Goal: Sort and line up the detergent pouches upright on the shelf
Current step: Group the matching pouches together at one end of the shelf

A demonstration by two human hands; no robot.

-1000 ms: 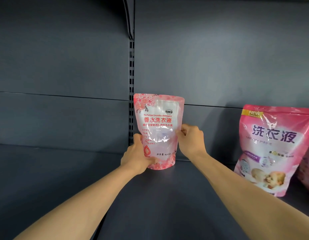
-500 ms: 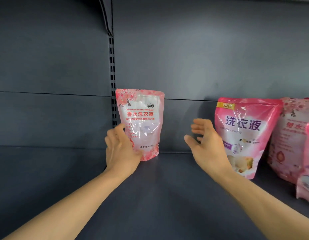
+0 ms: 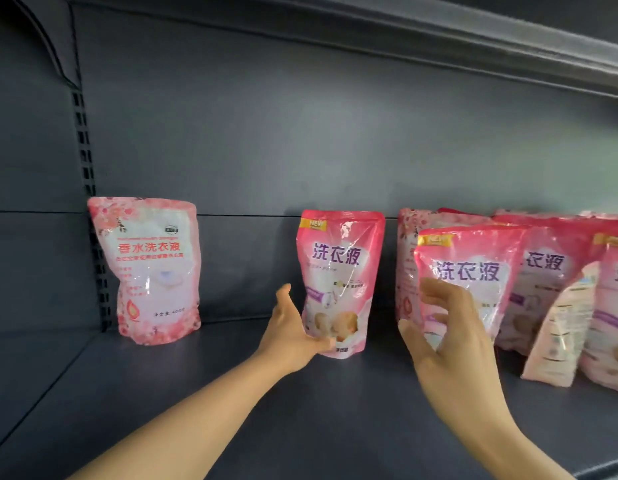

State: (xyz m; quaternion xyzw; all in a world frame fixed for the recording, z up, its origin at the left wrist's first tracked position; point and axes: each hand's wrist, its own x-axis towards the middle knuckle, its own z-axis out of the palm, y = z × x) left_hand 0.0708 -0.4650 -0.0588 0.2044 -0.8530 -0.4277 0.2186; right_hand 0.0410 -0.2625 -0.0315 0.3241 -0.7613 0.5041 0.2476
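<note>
Now that both hands have come off the floral pouch, I read that one as placed: it stands upright on its own at the far left of the shelf, well apart from either hand, against the back wall by the slotted upright. A second ago both hands were clamped on it; half a second ago they had let go and were swinging right.

Left hand is now on the next pouch along, the pink pouch with purple lettering. Fingers are fairly straight, cupping its lower left edge, thumb up and free. Contact looks like a touch or light cup, not a closed grip. That pouch stands upright, just right of the left hand and between the two hands.

Right hand is spread wide, fingers loosely splayed, holding nothing. It hovers in front of the front pouch of the cluster; I cannot tell whether the fingertips touch it.

Beyond the right hand the cluster is still a mess: pouches overlap, another floral pouch sits behind the front one, and a back-facing pouch leans tilted against its neighbours.

My read: one pouch done, sorting barely started. Next step looks like separating the pink type from the floral type, probably by sliding the one under the left hand. Risk is the soft pouches slumping when the cluster gets disturbed.
</note>
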